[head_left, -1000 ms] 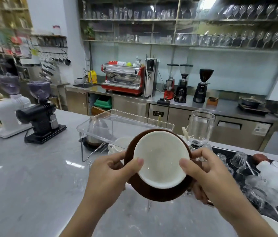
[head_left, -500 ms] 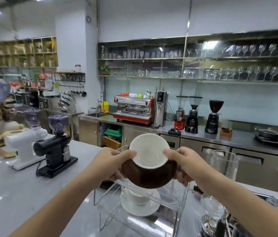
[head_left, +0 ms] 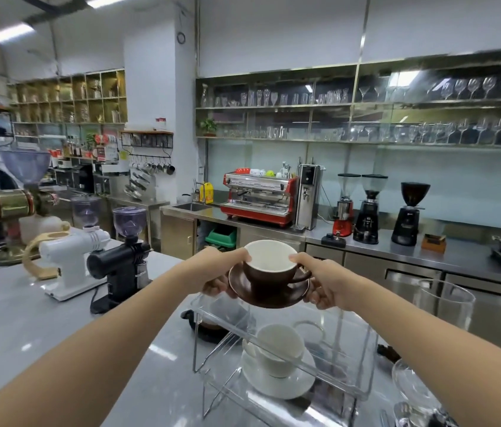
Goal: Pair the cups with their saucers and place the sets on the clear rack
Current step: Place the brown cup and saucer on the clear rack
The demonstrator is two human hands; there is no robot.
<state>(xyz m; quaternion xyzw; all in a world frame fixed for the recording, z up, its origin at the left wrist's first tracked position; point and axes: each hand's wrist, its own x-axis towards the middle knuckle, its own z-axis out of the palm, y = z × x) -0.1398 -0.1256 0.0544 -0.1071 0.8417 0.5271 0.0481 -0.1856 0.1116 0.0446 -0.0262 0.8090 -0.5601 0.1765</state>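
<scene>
A brown cup [head_left: 269, 271] with a white inside sits upright on a brown saucer [head_left: 269, 292]. My left hand [head_left: 218, 269] and my right hand [head_left: 320, 280] hold this set from both sides, thumbs on the cup's rim, fingers under the saucer. The set hovers just above the top shelf of the clear rack [head_left: 350, 359] on the grey counter. Under that shelf, on the lower level, stands a white cup [head_left: 280, 346] on a white saucer [head_left: 276, 380].
A black coffee grinder [head_left: 119, 263] and a white grinder [head_left: 70, 254] stand on the counter to the left. A tall clear glass [head_left: 441, 306] and other glassware [head_left: 412, 386] stand right of the rack. A dark object [head_left: 206, 326] lies behind the rack.
The view has tilted up. Both hands have carried the brown cup and saucer forward and levelled them, from tipped toward me to upright over the rack's top shelf.
</scene>
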